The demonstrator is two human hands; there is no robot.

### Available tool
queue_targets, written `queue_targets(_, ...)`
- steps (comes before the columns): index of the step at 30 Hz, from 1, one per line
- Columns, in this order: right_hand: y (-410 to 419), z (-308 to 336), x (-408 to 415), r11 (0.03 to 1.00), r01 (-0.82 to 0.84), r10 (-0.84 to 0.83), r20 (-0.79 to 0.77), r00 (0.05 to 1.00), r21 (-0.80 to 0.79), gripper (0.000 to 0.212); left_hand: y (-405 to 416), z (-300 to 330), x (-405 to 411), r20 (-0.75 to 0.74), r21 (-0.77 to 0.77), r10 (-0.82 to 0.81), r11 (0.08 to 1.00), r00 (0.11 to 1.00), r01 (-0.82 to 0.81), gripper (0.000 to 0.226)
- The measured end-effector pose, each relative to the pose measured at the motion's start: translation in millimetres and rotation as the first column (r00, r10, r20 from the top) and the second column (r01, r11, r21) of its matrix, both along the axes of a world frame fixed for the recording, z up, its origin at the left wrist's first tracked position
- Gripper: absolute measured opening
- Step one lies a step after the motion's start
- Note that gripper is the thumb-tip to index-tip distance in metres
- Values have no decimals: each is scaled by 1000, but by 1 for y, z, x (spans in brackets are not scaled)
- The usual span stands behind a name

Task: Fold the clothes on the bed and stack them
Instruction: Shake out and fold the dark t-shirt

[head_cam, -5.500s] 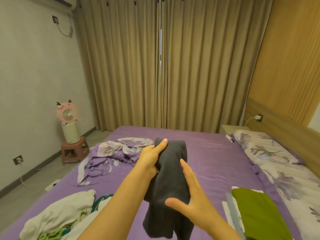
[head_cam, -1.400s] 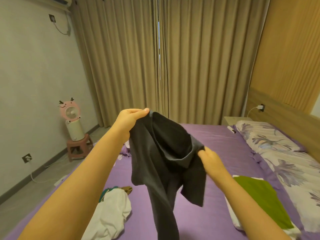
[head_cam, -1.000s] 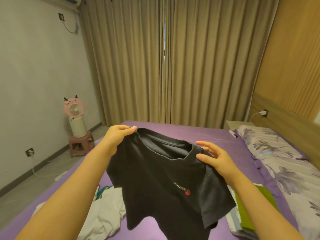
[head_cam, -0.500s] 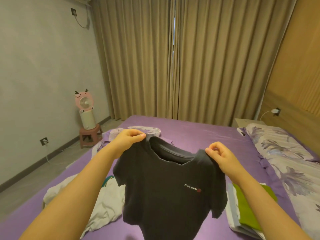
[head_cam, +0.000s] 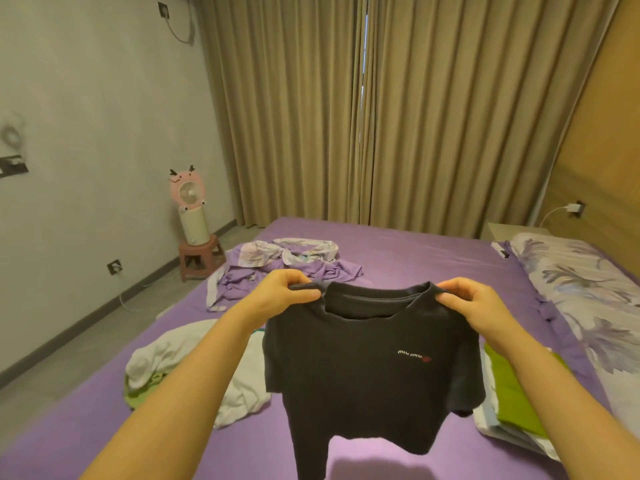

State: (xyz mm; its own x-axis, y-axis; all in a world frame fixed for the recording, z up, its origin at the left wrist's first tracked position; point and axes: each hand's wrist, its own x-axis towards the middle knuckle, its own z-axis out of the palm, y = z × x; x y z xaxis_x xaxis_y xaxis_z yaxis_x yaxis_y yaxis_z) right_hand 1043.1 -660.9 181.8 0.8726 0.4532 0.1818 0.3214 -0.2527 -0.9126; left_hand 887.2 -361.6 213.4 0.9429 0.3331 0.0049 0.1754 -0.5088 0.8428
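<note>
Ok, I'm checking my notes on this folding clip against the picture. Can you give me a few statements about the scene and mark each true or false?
1. Both hands pinch the black T-shirt at its shoulders: left hand, right hand. True.
2. The shirt lies flat on the bed. False: it hangs in the air.
3. A green folded garment tops the stack on the right. True.
4. The white clothes are folded. False: they lie crumpled.

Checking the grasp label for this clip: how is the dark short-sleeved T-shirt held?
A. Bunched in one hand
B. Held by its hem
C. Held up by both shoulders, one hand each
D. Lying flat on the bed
C: the left hand and right hand each pinch a shoulder of the dark short-sleeved T-shirt, which hangs above the purple bed.
</note>
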Motion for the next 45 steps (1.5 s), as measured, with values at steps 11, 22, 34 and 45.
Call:
queue_targets(11, 31, 13, -105, 969, 209, -184, 179, 967, -133, 12, 44, -4, -55, 180, 167, -65, 985, 982, 34, 50)
queue_targets(22, 49, -11, -213, 919, 306, -280, 137, 950, -250, 23, 83, -43, -120, 65, 100, -189, 978, 980, 182, 14)
queue_targets(34, 60, -79, -171, 905, 244, -274, -41, 961, -347, 16, 88, -113, -75, -73, -10, -136, 991, 988, 136, 16)
queue_targets(45, 84, -227, -16, 847, 33, -224, -300, 927, -531, 18, 91, -244, 54, -411, 73, -20, 996, 911, 54, 29)
